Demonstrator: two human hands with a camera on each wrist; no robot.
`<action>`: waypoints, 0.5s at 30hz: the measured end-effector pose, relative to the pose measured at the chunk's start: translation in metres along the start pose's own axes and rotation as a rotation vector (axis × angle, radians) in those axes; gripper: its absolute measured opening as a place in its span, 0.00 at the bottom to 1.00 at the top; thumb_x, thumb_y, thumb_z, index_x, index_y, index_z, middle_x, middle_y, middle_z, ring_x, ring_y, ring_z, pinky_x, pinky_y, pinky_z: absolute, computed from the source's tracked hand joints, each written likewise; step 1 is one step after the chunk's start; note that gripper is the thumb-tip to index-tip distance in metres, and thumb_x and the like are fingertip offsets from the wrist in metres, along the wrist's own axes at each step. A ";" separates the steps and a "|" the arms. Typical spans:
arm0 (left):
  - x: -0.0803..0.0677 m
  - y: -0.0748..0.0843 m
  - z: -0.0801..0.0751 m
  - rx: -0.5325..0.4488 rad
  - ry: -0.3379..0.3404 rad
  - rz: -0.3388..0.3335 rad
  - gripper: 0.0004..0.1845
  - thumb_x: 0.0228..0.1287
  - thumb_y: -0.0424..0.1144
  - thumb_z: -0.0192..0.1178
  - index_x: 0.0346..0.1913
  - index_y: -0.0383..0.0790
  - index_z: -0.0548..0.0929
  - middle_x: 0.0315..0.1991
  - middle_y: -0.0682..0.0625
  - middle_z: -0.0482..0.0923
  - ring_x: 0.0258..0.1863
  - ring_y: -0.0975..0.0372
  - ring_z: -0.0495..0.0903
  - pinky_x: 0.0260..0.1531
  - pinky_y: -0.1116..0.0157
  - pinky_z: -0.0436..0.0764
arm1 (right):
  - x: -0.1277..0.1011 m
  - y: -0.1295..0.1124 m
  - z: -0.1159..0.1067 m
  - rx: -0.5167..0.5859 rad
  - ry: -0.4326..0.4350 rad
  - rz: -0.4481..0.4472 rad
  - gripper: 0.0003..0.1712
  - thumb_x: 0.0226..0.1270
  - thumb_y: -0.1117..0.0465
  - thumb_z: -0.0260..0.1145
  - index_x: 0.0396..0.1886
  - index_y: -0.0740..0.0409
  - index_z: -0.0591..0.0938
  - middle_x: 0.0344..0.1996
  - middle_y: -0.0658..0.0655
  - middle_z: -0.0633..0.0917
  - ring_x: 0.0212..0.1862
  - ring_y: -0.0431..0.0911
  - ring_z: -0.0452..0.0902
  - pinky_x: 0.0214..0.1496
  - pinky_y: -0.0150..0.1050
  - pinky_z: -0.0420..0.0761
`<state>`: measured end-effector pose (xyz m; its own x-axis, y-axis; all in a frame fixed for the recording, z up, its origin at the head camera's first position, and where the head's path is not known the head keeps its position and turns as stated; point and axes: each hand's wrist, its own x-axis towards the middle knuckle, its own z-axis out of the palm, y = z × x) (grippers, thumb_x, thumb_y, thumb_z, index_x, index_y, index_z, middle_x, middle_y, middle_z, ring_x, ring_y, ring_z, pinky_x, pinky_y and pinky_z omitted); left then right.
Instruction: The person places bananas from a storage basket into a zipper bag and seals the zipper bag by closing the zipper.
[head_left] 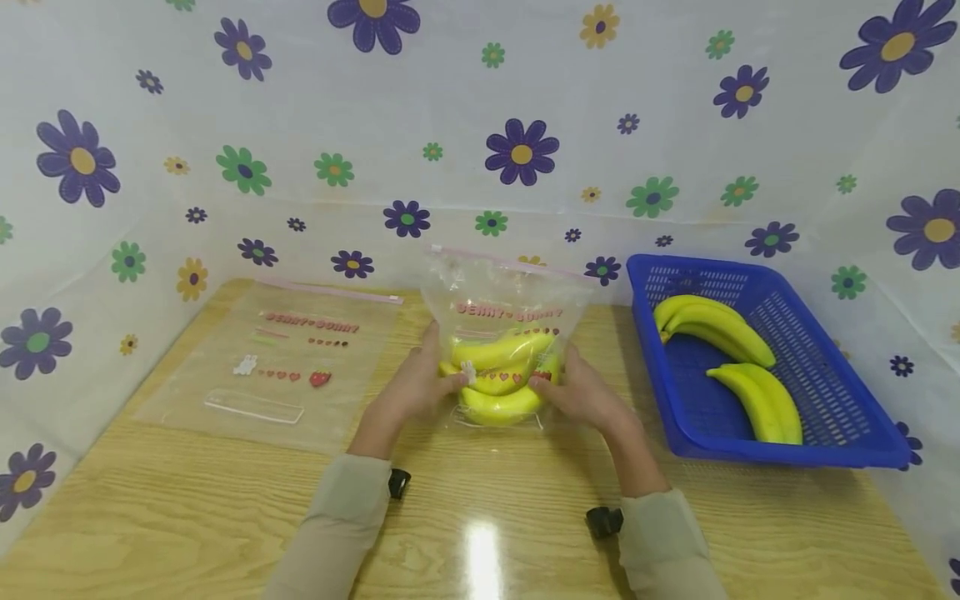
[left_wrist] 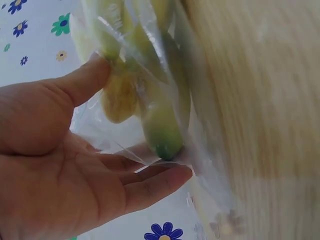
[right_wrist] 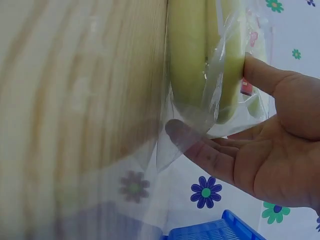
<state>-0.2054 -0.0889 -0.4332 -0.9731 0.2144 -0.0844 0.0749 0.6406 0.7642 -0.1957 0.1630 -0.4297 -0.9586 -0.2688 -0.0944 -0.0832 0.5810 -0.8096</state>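
Cupping a crinkly clear zip bag (head_left: 504, 333) from both sides: left hand (head_left: 416, 385) and right hand (head_left: 581, 392), fingers straight and pressed flat against it. Smooth yellow bananas (head_left: 498, 375) inside; bag stands mid-table. Glossy wood-grain table (head_left: 225, 517) underneath, a flat empty bag (head_left: 277, 367) to the left, a blue mesh plastic basket (head_left: 825, 392) with more bananas (head_left: 731, 354) to the right. Flowery sheeting (head_left: 525, 125) hangs all around.

A light wood-grain tabletop (head_left: 225, 517) is enclosed by a white cloth backdrop (head_left: 420, 100) printed with purple, green and yellow flowers. An empty clear zip bag (head_left: 277, 367) with red lettering lies flat at the left. At the right, a blue perforated basket (head_left: 817, 417) holds two bunches of yellow bananas (head_left: 731, 358).
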 end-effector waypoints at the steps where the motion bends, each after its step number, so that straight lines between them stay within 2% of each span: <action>1: 0.001 0.000 -0.001 -0.002 -0.008 0.013 0.50 0.66 0.38 0.65 0.78 0.42 0.40 0.64 0.29 0.68 0.64 0.41 0.70 0.67 0.46 0.66 | 0.001 0.000 0.000 -0.005 -0.008 -0.008 0.42 0.72 0.59 0.63 0.76 0.61 0.51 0.55 0.66 0.77 0.55 0.55 0.72 0.67 0.54 0.69; 5: 0.005 -0.003 -0.002 -0.021 -0.027 0.025 0.50 0.66 0.36 0.65 0.79 0.42 0.40 0.67 0.30 0.66 0.67 0.41 0.67 0.69 0.46 0.63 | 0.004 0.000 0.000 -0.001 -0.033 0.000 0.39 0.73 0.59 0.62 0.74 0.62 0.53 0.48 0.63 0.77 0.47 0.51 0.73 0.58 0.48 0.72; 8: 0.007 -0.003 -0.002 -0.032 -0.027 -0.001 0.52 0.66 0.37 0.65 0.78 0.38 0.37 0.70 0.28 0.61 0.70 0.40 0.63 0.71 0.46 0.59 | 0.008 0.004 -0.001 0.023 -0.050 0.013 0.38 0.74 0.59 0.61 0.74 0.63 0.53 0.46 0.62 0.77 0.44 0.49 0.73 0.54 0.44 0.72; 11: 0.009 -0.001 -0.002 -0.017 0.008 -0.049 0.54 0.66 0.39 0.65 0.78 0.37 0.34 0.70 0.24 0.55 0.70 0.35 0.58 0.70 0.43 0.58 | 0.012 0.009 -0.002 0.018 -0.076 -0.005 0.36 0.75 0.58 0.58 0.73 0.65 0.53 0.45 0.61 0.75 0.43 0.48 0.72 0.52 0.42 0.71; 15: 0.013 0.003 0.001 0.031 0.076 -0.072 0.54 0.65 0.40 0.67 0.79 0.49 0.36 0.74 0.28 0.42 0.72 0.33 0.48 0.67 0.36 0.59 | 0.019 0.010 -0.002 -0.023 -0.102 0.002 0.38 0.75 0.52 0.54 0.74 0.67 0.52 0.47 0.64 0.74 0.46 0.51 0.71 0.58 0.46 0.70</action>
<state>-0.2176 -0.0834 -0.4326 -0.9898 0.1113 -0.0890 0.0097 0.6753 0.7375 -0.2154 0.1652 -0.4382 -0.9259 -0.3441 -0.1556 -0.0886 0.5985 -0.7962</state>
